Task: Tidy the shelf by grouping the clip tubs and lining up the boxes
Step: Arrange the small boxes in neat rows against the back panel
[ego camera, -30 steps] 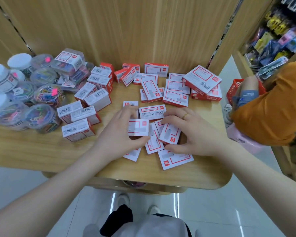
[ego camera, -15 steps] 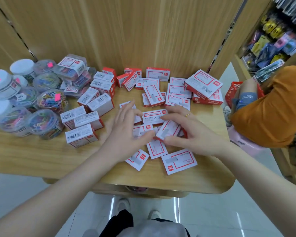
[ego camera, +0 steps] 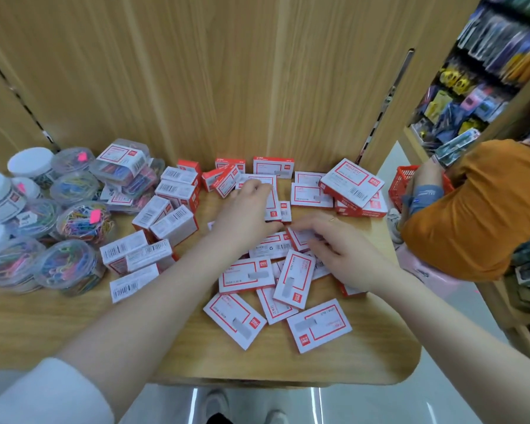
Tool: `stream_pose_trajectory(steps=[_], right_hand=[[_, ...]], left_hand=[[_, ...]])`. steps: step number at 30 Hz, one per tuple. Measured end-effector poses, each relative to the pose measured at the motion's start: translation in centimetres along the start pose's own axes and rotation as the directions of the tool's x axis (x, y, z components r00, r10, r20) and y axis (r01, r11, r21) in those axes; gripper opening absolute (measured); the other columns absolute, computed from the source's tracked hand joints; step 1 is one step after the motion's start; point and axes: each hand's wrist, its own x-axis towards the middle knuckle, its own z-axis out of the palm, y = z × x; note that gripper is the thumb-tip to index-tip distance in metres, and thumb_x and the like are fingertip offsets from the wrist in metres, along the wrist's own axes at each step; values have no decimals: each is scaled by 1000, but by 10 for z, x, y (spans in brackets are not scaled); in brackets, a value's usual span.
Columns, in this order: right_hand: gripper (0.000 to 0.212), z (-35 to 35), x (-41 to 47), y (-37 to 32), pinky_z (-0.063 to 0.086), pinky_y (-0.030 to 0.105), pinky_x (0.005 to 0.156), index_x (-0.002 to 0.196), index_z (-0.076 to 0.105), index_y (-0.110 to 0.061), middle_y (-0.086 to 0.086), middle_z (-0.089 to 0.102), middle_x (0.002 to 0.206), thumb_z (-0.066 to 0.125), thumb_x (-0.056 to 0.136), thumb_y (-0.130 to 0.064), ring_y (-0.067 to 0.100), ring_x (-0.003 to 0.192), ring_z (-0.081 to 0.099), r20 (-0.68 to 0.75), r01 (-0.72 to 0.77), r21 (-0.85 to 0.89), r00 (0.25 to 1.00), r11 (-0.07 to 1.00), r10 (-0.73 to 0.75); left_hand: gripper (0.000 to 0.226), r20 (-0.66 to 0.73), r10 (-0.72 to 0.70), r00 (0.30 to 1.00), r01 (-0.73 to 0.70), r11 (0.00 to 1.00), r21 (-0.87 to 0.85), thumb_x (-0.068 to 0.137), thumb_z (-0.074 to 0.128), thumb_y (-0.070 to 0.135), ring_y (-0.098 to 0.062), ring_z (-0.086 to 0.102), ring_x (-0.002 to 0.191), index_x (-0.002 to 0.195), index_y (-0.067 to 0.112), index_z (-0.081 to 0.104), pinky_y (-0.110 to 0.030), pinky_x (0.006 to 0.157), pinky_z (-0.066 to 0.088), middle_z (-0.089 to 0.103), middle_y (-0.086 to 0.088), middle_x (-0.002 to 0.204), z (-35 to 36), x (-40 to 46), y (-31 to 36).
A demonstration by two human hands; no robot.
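The shelf is far from tidy: the clip tubs sit bunched at its left edge, while red-and-white boxes lie scattered across the middle and front. A second ago both hands were huddled over the front pile; now the left hand has reached toward the back, fingers spread flat on a box, gripping nothing. The right hand lies open on the pile. Lining up has barely begun, I'd say.

Some ten clip tubs, roughly thirty boxes
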Motion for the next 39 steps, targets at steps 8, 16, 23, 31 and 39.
stream_pose_trajectory(steps=[8,16,23,31,39], right_hand=[[34,-6,-4,4,33,-4,81,103,62,-11,-11,57,98,42,86,9,-1,91,51,-230,-101,118,965,988,126],[41,8,23,-2,17,6,99,129,46,-7,7,43,139,42,89,1,18,131,36,-10,-55,8,998,998,55],[61,22,42,-1,1,33,115,147,10,-8,12,0,156,29,98,-39,21,145,-3,-6,-237,-280,970,930,245],[48,24,50,-16,6,25,115,145,23,-11,4,18,155,27,101,-29,13,143,12,-14,-127,51,992,991,128],[106,4,-52,-5,-10,33,115,142,-6,-36,-13,-11,153,34,58,-89,9,141,-18,152,88,-146,986,985,-66]], left_hand=[[45,-183,-206,961,57,799,-598,81,64,40,-2,47,97,119,28,44,-14,80,36,46,12,112,-27,-20,0],[57,-49,34,998,-46,965,-258,83,59,44,-12,29,134,134,26,42,-23,104,22,37,6,142,-15,-38,-23],[75,47,-154,987,160,954,-252,81,28,70,-12,-12,143,146,35,10,-35,115,-2,-7,6,156,4,-83,-25],[67,-15,-191,982,179,943,-281,92,29,52,-14,-8,144,148,20,10,-31,115,-3,-1,-4,157,14,-70,-14],[93,8,-131,991,130,971,-203,69,7,76,-9,-11,142,147,28,1,-33,115,-2,-13,7,155,14,-125,-23]])
